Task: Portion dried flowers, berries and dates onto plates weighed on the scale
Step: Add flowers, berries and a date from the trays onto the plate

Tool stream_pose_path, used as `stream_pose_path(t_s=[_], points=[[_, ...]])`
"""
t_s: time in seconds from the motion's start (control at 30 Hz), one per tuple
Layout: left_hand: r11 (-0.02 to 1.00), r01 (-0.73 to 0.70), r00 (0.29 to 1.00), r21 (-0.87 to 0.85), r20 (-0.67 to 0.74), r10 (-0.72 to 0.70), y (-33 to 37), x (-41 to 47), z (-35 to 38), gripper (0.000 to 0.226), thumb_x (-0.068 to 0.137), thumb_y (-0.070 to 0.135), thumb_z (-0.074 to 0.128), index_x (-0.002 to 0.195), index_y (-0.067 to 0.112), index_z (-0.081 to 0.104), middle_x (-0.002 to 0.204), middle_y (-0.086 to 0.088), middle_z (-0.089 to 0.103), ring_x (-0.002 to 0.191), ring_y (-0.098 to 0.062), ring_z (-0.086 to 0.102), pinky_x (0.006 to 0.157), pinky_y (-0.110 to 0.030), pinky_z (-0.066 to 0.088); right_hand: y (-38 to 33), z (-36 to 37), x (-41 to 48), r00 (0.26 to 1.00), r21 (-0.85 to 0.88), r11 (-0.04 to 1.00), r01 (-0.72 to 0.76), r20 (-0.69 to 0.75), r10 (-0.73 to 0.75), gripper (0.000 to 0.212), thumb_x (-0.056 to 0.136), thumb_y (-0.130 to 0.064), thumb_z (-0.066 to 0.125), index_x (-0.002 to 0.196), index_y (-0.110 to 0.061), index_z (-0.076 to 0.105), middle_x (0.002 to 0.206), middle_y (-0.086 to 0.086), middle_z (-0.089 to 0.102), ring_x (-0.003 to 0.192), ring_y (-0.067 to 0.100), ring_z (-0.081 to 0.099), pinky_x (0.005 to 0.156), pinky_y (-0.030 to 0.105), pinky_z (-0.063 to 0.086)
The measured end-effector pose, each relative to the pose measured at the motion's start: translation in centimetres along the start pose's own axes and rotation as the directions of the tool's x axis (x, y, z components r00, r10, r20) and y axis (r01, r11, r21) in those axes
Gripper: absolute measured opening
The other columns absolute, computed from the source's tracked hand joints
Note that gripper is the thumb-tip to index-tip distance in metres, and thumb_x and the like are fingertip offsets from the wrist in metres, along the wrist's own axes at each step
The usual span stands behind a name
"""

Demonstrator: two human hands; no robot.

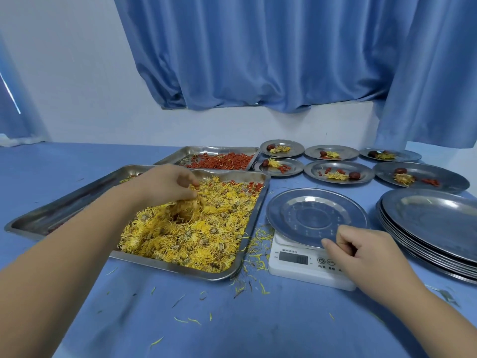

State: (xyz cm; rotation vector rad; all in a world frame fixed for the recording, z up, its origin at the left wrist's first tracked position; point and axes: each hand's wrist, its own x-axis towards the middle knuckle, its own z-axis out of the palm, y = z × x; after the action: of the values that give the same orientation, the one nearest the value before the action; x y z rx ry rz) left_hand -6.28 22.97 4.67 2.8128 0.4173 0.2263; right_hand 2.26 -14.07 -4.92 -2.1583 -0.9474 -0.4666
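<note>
As left fingers (189,186) pinch flowers (196,228), tray (175,266) runs near-to-far

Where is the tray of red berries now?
Head view: the tray of red berries sits far centre, just behind the flower tray and directly left of the small filled plates.
</note>
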Motion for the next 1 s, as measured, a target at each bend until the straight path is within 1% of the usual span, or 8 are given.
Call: stream_pose_path(t_s=[0.1,0.3,0.4,0.53,0.63,0.73,0.9,1.0], points=[[0.990,-0.019,0.998,-0.141,-0.059,0.011,0.3,-0.3,0.1,0.020,0.086,0.050,0.065,0.104,0.041,0.065,0.102,0.020,0.066,0.093,0.001,0.060,0.082,-0.028,0.044,0.0,0.0,0.0,1.000,-0.003,1.000,-0.005,-0.001,0.005,0.050,0.081,-0.024,0.067,0.053,-0.021,0.025,0.046,-0.004,0.036,0.047,0.014,0.034,0.047,0.028,0.031],[0.977,-0.051,0.999,-0.205,-0.023,0.047,1.4,-0.6,1.6,0.037,0.094,0.059,0.040,0.110,0.035,0.064,0.103,0.019,0.068,0.097,-0.001,0.060,0.086,-0.030,0.043,-0.2,-0.1,0.1,1.000,0.008,1.000,-0.012,-0.003,0.012,0.050,0.081,-0.023,0.067,0.052,-0.021,0.026,0.046,-0.004,0.035,0.047,0.014,0.034,0.047,0.031,0.031],[0.969,-0.061,0.998,-0.239,-0.040,0.053,1.2,-0.8,1.2,0.033,0.095,0.057,0.041,0.109,0.039,0.065,0.101,0.021,0.069,0.091,0.001,0.063,0.080,-0.024,0.045,-0.2,-0.2,0.1,1.000,0.011,1.000,-0.011,-0.007,0.012,0.051,0.081,-0.021,0.068,0.052,-0.021,0.025,0.046,-0.004,0.036,0.048,0.014,0.034,0.047,0.031,0.031],[0.988,-0.099,0.993,-0.116,-0.075,0.091,0.8,-1.3,0.8,0.008,0.093,0.042,0.059,0.098,0.044,0.064,0.095,0.028,0.064,0.088,0.010,0.058,0.071,-0.011,0.037,-0.2,-0.2,0.1,1.000,0.010,1.000,-0.005,-0.005,0.005,0.052,0.081,-0.021,0.068,0.052,-0.022,0.025,0.046,-0.004,0.036,0.048,0.014,0.034,0.047,0.031,0.032],[0.988,-0.152,0.983,0.040,-0.094,0.155,1.0,-1.9,0.9,0.015,0.088,0.034,0.068,0.099,0.043,0.063,0.094,0.026,0.059,0.085,0.006,0.055,0.066,-0.015,0.038,-0.3,-0.2,0.0,1.000,0.019,1.000,-0.001,0.000,0.001,0.052,0.081,-0.021,0.069,0.052,-0.022,0.025,0.046,-0.004,0.035,0.047,0.014,0.033,0.048,0.031,0.032],[0.968,-0.233,0.967,0.089,-0.083,0.240,1.6,-2.6,1.4,0.015,0.084,0.041,0.071,0.096,0.045,0.062,0.090,0.022,0.058,0.082,0.006,0.054,0.063,-0.016,0.037,-0.4,-0.2,0.0,1.000,0.023,1.000,-0.002,0.004,0.002,0.053,0.081,-0.021,0.069,0.052,-0.023,0.025,0.045,-0.004,0.033,0.047,0.014,0.033,0.048,0.031,0.032],[0.941,-0.241,0.970,0.236,0.094,0.225,2.7,-2.6,2.8,0.044,0.081,0.050,0.071,0.122,0.039,0.058,0.111,0.018,0.053,0.101,-0.001,0.051,0.093,-0.030,0.046,-0.3,-0.2,-0.1,1.000,0.027,1.000,-0.015,0.015,0.015,0.050,0.082,-0.021,0.069,0.053,-0.020,0.027,0.045,-0.004,0.034,0.046,0.013,0.032,0.048,0.031,0.032],[0.935,-0.207,0.978,0.289,0.083,0.191,2.9,-2.2,2.9,0.043,0.083,0.041,0.071,0.124,0.037,0.057,0.115,0.015,0.054,0.105,-0.006,0.051,0.095,-0.035,0.047,-0.2,-0.3,-0.1,1.000,0.026,1.000,-0.006,0.009,0.005,0.052,0.081,-0.021,0.069,0.053,-0.021,0.026,0.046,-0.004,0.035,0.047,0.014,0.032,0.048,0.030,0.031]])
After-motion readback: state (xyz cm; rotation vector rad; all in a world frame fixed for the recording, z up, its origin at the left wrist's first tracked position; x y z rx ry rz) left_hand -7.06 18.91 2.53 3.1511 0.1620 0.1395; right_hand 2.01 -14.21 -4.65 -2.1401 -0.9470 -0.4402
